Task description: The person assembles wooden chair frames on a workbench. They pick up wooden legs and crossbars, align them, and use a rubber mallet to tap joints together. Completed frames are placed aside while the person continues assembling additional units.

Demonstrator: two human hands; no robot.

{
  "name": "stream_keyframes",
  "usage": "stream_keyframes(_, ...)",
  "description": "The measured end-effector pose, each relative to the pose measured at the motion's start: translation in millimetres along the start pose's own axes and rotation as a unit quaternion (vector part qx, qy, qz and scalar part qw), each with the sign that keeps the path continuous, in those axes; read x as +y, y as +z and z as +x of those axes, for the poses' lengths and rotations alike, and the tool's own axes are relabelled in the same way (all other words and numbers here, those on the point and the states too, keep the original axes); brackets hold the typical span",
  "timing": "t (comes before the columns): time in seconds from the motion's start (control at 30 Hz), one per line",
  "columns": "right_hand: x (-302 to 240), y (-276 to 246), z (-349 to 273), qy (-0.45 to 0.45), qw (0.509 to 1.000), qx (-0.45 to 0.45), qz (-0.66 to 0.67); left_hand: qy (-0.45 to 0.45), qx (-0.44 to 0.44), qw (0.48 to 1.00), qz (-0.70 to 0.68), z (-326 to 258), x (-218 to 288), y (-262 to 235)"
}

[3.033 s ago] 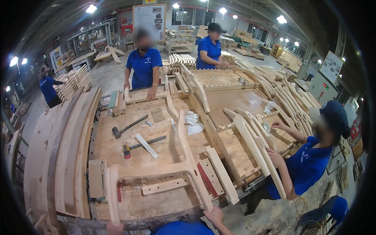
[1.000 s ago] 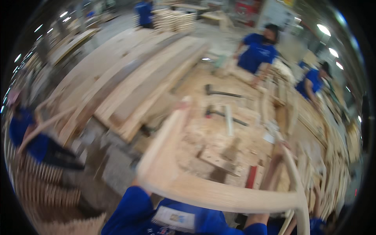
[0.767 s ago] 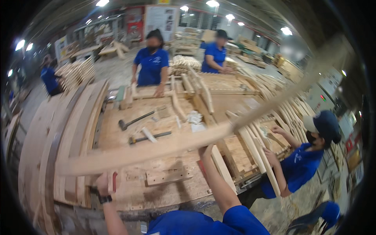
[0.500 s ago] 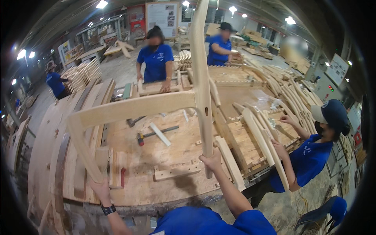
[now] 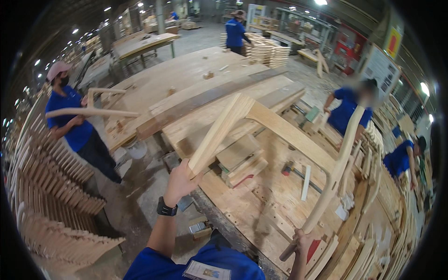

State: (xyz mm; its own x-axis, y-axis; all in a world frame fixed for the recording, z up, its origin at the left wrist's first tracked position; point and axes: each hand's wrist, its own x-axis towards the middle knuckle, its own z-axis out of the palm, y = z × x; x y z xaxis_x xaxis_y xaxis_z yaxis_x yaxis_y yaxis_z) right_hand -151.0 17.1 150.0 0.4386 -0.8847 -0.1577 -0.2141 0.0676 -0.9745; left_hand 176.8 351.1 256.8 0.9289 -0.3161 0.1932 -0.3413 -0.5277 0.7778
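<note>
Between my two hands I hold up a pale wooden chair side frame [image 5: 289, 135], made of a long curved post, a cross rail and a shorter leg. My left hand [image 5: 181, 183], with a black watch on its wrist, is wrapped round the end of the short leg. Near the lower end of the long post, my right hand [image 5: 303, 242] is closed on the wood. Beneath the frame, a hammer [image 5: 298, 175] and a white strip [image 5: 305, 183] lie on the wooden worktable [image 5: 252, 219].
Stacked curved wooden parts [image 5: 56, 196] stand at the left. A co-worker in a pink cap [image 5: 70, 116] holds another wooden frame there, beside a long table [image 5: 186, 84]. Two more co-workers [image 5: 345, 112] are at the right, and one [image 5: 237, 32] stands far back by a slatted stack.
My view has swung to the left, bringing the stacked parts and the pink-capped co-worker into sight. The wooden frame has turned and tilted with me, still in both hands.
</note>
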Motion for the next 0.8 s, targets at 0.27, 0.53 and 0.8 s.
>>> stream_keyframes(0.27, -46, 166, 70, -0.031, 0.983, -0.174, -0.045, -0.114, 0.071, 0.978, 0.16, 28, -139, -56)
stream_keyframes(0.53, -75, 376, 107, -0.053, 0.954, -0.274, -0.114, -0.167, 0.171, 0.933, 0.27, 92, -237, -117)
stream_keyframes(0.8, -66, 481, 122, -0.122, 0.919, -0.29, -0.236, -0.245, 0.175, 0.907, 0.296, 95, -280, -149)
